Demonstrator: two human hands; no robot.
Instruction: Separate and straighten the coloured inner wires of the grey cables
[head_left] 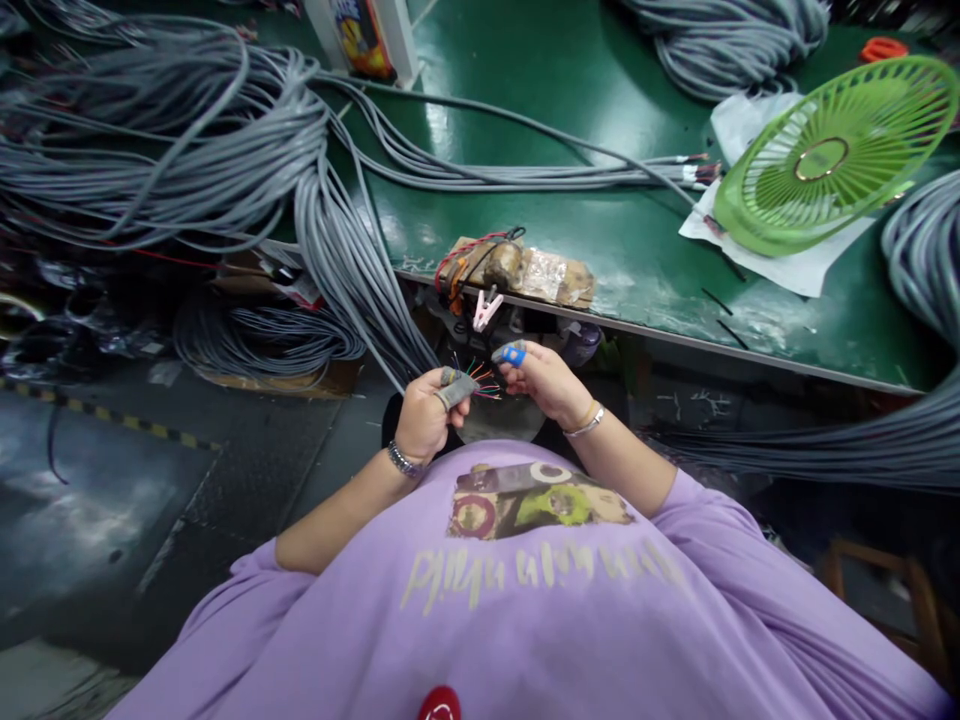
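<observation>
Pinching coloured wires (486, 384), left hand (426, 415) closed

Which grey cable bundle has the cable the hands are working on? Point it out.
The bundle draping off the table edge, down to the left hand. Its end fans into coloured wires by the right hand; the other bundles lie away from both hands.

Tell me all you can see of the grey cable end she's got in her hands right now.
The grey sheathed cable end is gripped in the left hand, pointing right. Its jacket is stripped, so thin coloured wires in red, green and orange fan out of it toward the right hand, whose blue-capped fingertip sits just above them. The grey cable runs up toward the table's bundle.
</observation>
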